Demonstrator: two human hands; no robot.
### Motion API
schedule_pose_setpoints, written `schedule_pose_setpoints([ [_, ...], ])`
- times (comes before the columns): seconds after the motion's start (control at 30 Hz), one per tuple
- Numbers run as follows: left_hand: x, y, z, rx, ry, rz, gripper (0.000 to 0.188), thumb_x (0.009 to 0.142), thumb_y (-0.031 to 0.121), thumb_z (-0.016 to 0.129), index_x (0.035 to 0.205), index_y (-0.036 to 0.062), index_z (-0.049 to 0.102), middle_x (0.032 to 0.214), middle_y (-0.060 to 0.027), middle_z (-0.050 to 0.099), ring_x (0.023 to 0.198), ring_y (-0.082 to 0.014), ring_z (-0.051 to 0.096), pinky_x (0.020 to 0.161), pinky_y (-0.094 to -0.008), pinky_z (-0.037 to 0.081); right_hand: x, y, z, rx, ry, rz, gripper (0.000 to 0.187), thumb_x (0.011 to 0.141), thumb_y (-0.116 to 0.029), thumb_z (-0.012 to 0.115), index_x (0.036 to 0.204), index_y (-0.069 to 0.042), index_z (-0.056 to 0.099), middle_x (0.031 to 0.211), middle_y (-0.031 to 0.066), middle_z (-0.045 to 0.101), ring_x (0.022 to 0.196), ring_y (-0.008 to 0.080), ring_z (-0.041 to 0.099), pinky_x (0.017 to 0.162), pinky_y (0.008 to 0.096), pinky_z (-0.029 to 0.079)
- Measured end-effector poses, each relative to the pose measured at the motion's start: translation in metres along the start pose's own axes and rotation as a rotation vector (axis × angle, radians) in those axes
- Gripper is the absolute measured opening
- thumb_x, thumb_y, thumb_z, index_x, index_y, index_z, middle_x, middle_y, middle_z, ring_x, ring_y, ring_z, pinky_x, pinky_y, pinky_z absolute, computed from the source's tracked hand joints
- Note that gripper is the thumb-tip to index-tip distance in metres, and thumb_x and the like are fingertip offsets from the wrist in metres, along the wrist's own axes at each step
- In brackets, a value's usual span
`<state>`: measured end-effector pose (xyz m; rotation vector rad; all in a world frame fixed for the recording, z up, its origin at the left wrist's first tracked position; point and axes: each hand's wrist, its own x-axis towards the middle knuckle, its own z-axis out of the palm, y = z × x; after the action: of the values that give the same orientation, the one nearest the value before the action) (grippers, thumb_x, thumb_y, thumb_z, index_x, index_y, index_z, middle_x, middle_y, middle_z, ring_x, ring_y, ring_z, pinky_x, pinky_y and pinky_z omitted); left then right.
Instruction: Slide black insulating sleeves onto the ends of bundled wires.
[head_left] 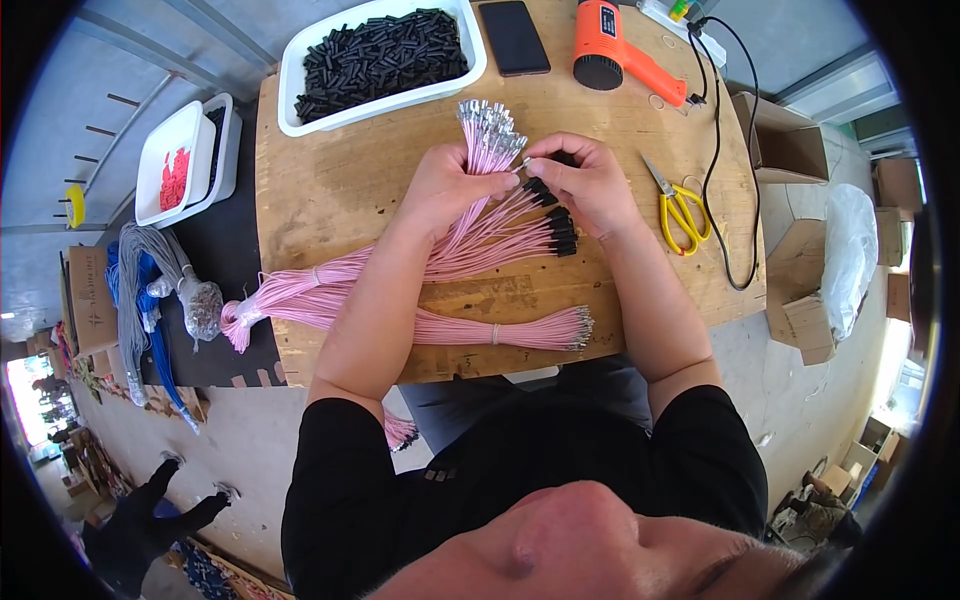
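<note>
Left hand (450,190) grips pink wires (482,155), silver ends (490,122) above its fingers; right hand (592,190) pinches one tip (522,165) beside them, black sleeves (563,235) just below, scissors (683,215) farther right.

Pink wires (475,250), black tubes (385,62), orange heat gun (600,42)

Straight ahead of the left hand (450,190) and right hand (590,190), a dark phone (514,38) lies flat near the far side of the table (625,118). Right of the phone, farther out than the right hand, rests an orange heat gun (600,42). Just right of the right hand lie yellow-handled scissors (683,212), with a looped black cord (740,288) beyond them. Farther right, off the table, sit an opened cardboard box (797,285) and a translucent plastic bag (848,260). Well left of the left hand, a white tray (150,182) holds reddish pieces (175,180); grey wires (135,290) and blue wires (163,370) lie closer to the body.
</note>
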<state>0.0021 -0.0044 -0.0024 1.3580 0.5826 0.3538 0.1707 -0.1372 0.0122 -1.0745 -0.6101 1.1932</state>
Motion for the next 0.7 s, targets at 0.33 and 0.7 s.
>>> schedule_pose_setpoints([
  [0.33, -0.006, 0.002, -0.009, -0.060, 0.042, -0.068, 0.022, 0.080, 0.012, 0.081, 0.095, -0.0010, 0.073, 0.083, -0.0064, 0.071, 0.073, -0.0134, 0.065, 0.069, -0.0279, 0.052, 0.004, 0.000, 0.011, -0.349, 0.052, -0.074, 0.009, 0.089, -0.003, 0.072, 0.097, 0.001, 0.072, 0.091, 0.0048, 0.071, 0.083, 0.0105, 0.064, 0.076, 0.0255, 0.053],
  [0.7, -0.010, 0.006, -0.006, -0.054, 0.057, 0.037, 0.017, 0.070, 0.008, 0.081, 0.081, -0.0037, 0.074, 0.075, -0.0101, 0.072, 0.066, -0.0146, 0.067, 0.062, -0.0288, 0.053, 0.013, 0.016, -0.030, -0.055, -0.101, 0.020, 0.017, 0.100, -0.007, 0.058, 0.113, 0.002, 0.063, 0.087, -0.0001, 0.057, 0.067, 0.0051, 0.043, 0.059, 0.0169, 0.033],
])
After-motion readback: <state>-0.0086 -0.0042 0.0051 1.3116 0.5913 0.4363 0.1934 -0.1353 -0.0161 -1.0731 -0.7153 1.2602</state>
